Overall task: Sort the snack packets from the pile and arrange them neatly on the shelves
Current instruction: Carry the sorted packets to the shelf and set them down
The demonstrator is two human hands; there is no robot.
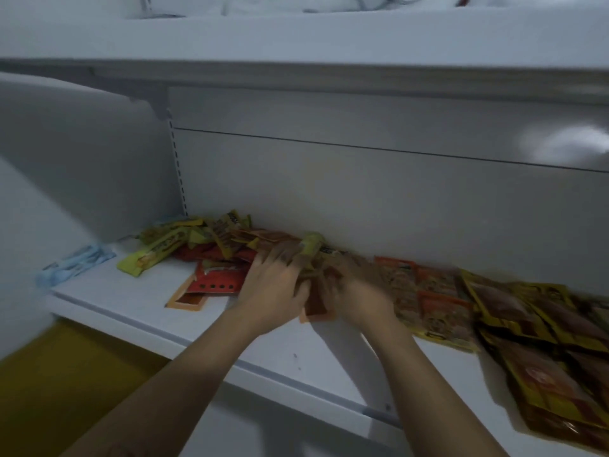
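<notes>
Between the hands, on the shelf point(131, 306), an orange packet point(316, 308) touches both the left hand point(275, 286) and the right hand point(359, 293), and its long axis seems to run front to back. Blur hides whether either hand's fingers clamp it or only press it. Leftward lies the pile point(211, 245), nearer the left hand.

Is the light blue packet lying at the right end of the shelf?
No, the light blue packet lies at the left end of the shelf, left of the pile.
</notes>
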